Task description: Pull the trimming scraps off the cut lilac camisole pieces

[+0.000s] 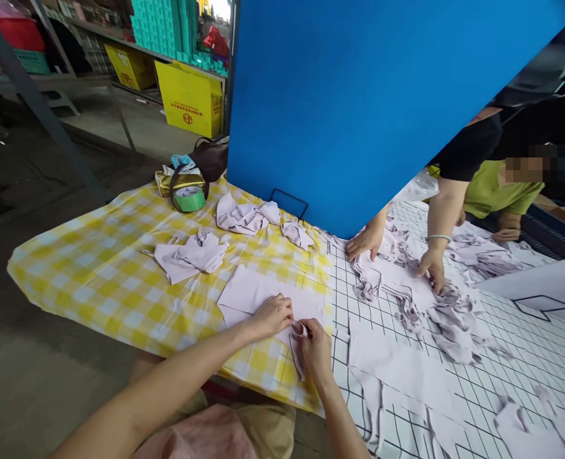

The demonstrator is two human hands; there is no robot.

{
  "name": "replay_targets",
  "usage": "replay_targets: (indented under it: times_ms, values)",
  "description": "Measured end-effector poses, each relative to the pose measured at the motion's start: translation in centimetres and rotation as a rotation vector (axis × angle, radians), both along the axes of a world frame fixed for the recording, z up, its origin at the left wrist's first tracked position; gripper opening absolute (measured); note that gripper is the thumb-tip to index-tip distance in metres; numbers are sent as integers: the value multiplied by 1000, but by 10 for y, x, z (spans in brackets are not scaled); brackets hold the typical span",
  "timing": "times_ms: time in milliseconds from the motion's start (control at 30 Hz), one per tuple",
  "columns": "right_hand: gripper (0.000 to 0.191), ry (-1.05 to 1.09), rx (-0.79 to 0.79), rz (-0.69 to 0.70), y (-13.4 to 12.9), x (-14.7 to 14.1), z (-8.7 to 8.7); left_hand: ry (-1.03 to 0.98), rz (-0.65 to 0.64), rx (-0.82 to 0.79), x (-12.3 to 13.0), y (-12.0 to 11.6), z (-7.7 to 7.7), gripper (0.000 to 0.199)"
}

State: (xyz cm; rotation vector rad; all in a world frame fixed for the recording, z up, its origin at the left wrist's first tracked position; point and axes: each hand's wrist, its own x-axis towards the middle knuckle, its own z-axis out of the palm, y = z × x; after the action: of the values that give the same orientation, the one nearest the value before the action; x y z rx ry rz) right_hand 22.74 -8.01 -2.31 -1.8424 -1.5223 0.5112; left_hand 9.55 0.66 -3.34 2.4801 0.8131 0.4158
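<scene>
A pale lilac fabric piece (258, 287) lies partly flat on the yellow checked tablecloth (120, 255) in front of me. My left hand (273, 315) pinches its edge near the middle. Close beside it, my right hand (314, 347) is closed on the same piece, and a narrow strip hangs down between the hands. Their fingertips nearly meet, so the exact grip is partly hidden. Beyond my hands lie crumpled lilac fabric pieces (191, 255). To the right, another lilac fabric piece (397, 363) is spread on the white grid cloth (525, 376).
A large blue panel (349, 115) stands upright across the table. Behind it on the right, a co-worker's hands (432, 268) press on a fabric heap (406, 287); another person (497, 185) sits farther back. Green tape (189, 199) lies near the far-left edge. Yellow boxes (191, 99) stand beyond.
</scene>
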Motion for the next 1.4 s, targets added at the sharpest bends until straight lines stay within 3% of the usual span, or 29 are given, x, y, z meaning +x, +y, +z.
replay_targets:
  times_ms: [600, 833, 1033, 1133, 1300, 1400]
  values:
    - [21, -35, 11, -10, 4, -4, 3, -35, -1, -63, 0, 1, 6, 6]
    - [22, 71, 30, -36, 9, -13, 2, -43, 7, -58, 0, -1, 5, 9]
    - [11, 312, 5, -137, 7, -20, 2, -70, 33, -56, -1, -4, 1, 9]
    - [26, 457, -38, -164, -1, -22, 7, -93, 53, -62, -1, -6, 0, 10]
    - [37, 1074, -183, -134, -30, -20, 31, -108, 86, -75, 0, -8, -2, 12]
    - [40, 1190, -225, -94, -52, -21, 43, -110, 93, -78, 0, -9, -3, 12]
